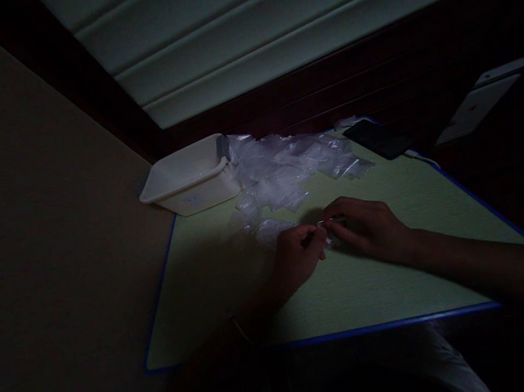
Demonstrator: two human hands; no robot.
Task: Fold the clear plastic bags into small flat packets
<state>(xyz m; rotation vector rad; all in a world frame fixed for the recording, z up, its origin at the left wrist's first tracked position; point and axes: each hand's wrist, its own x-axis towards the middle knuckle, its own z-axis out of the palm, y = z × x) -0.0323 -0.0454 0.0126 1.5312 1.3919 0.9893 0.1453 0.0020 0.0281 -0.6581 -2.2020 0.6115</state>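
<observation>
The scene is dim. My left hand (298,258) and my right hand (370,226) meet over the middle of a pale green mat (404,279) with a blue border. Both hands have their fingers pinched together on a small clear plastic bag (329,238) that lies between them on the mat; what is in the bag cannot be made out. Just beyond my left hand lies another small clear bag (270,228). Farther back a heap of several clear plastic bags (287,169) spreads across the mat.
A white plastic tub (192,180) stands at the mat's far left corner, beside the heap. A dark phone (377,138) with a white cable lies at the far right corner. A wall runs along the left, and a white flat device (480,102) sits at the right.
</observation>
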